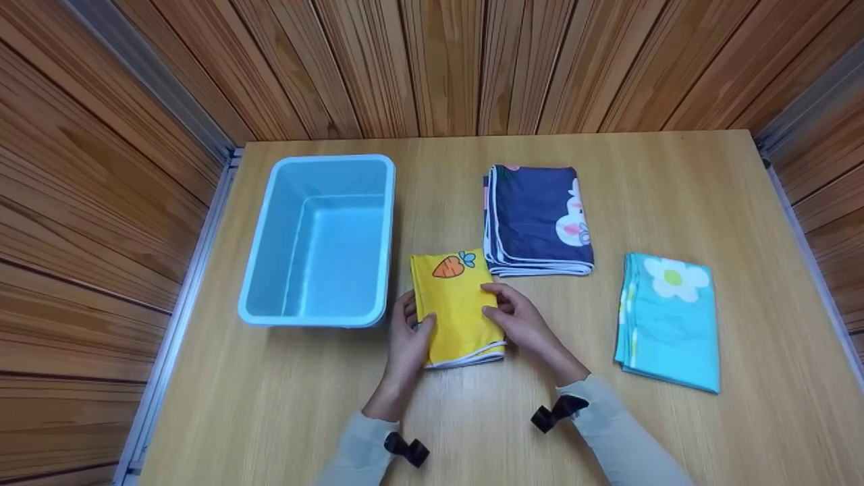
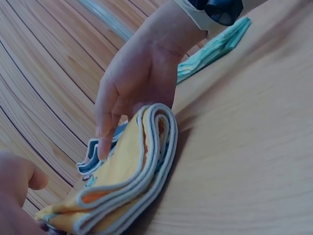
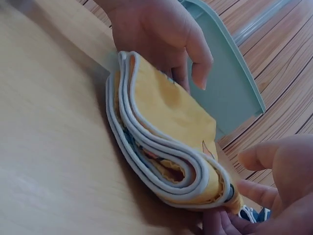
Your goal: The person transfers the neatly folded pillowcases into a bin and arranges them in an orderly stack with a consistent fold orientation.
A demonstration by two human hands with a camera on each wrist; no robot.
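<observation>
A folded yellow cloth (image 1: 453,304) with a carrot print and white piped edges lies on the table between my hands. My left hand (image 1: 408,341) holds its left side, thumb over the top and fingers at the edge. On the opposite side, my right hand (image 1: 523,320) grips the right edge, some of its fingers (image 3: 220,223) tucked beneath the fold. The layered, looped edges of the yellow cloth (image 2: 122,171) face me in both wrist views. Just behind it is a folded navy cloth (image 1: 533,216) with a white rabbit print.
A light blue plastic basin (image 1: 383,236) stands to the left with nothing inside. To the right lies a folded turquoise cloth (image 1: 675,331) with a white flower. Wood-plank walls (image 1: 445,67) enclose the table (image 1: 304,405) at the back and sides.
</observation>
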